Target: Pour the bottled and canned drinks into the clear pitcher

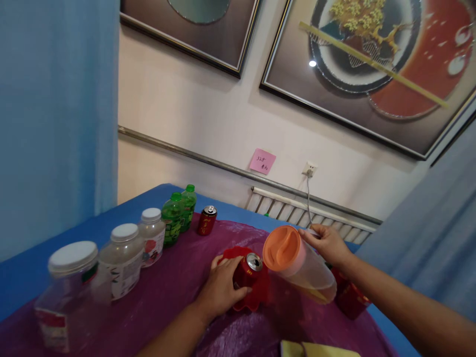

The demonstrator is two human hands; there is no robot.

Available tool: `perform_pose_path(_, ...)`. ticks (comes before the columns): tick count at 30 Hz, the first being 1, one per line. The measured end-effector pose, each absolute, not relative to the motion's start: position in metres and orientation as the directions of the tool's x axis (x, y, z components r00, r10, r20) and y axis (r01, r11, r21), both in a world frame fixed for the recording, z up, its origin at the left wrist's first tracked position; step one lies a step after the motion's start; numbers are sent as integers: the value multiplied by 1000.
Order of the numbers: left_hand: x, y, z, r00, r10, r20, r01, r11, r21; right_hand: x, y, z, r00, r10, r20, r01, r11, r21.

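Observation:
My left hand (222, 286) is wrapped round a red drink can (248, 271), which stands upright with its silver top showing. Beneath the can lies a red wavy-edged mat or dish (260, 292). My right hand (327, 244) grips the handle of a clear plastic pitcher (316, 277) with an orange lid (283, 248). The pitcher is tilted, lid towards the can, and a little yellowish liquid sits low in it. Its lid is close to the can's top; whether they touch I cannot tell.
Clear jars with white lids (124, 260) and green bottles (174, 218) line the left side. Another red can (207, 221) stands behind; more red cans (351, 297) are at right. A yellow item (316, 349) lies at the front on the purple cover (178, 297).

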State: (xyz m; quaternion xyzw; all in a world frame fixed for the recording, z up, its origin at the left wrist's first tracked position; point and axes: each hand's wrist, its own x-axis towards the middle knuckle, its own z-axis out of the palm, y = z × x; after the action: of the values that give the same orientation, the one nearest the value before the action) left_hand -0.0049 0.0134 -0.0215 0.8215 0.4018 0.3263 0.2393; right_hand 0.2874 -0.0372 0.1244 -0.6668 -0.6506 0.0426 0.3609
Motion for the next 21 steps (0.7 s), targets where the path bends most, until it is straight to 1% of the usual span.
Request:
perform_pose_path(11,-5,12,-20,484,809,335,499,-569,654,292,-36,121,147,903,403,846,97,-524)
perform_pose_path(21,-5,12,-21,482,813,326,502,-561,659,289,-38,124,158,889,430,846,103,-523)
